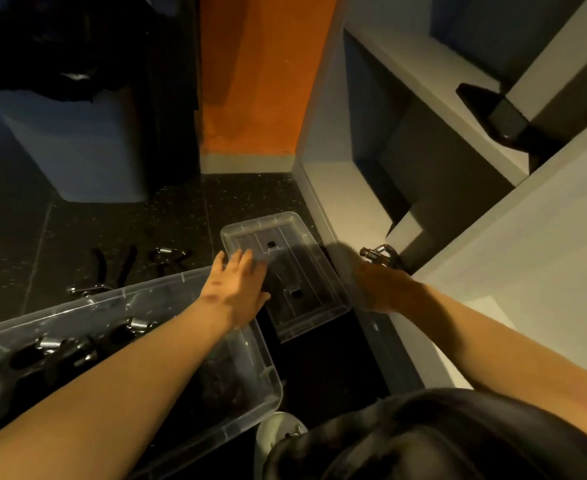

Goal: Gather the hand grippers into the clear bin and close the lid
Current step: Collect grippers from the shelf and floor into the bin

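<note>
The left hand (240,285) is lying flat, fingers spread, on the lid (319,306) beside the bin (181,279). The right hand (385,289) is gripping a gripper (378,253) at the shelf (493,258) edge.

The room is being lit dimly and warmly, with deep shadow being cast at the upper left. The floor (250,195) is being shown as dark, speckled tiles divided by thin joints. Straight ahead, an orange wall panel (257,81) is being bordered at its foot by a pale skirting board (247,162). To the right, a white shelving unit (319,133) is being seen at a steep tilt, its open compartments being left in shade; a black object (493,112) is being carried on an upper shelf. At the left, a pale blue container (88,150) is being stood on the floor, and dark fabric (60,46) is being draped above it.
</note>
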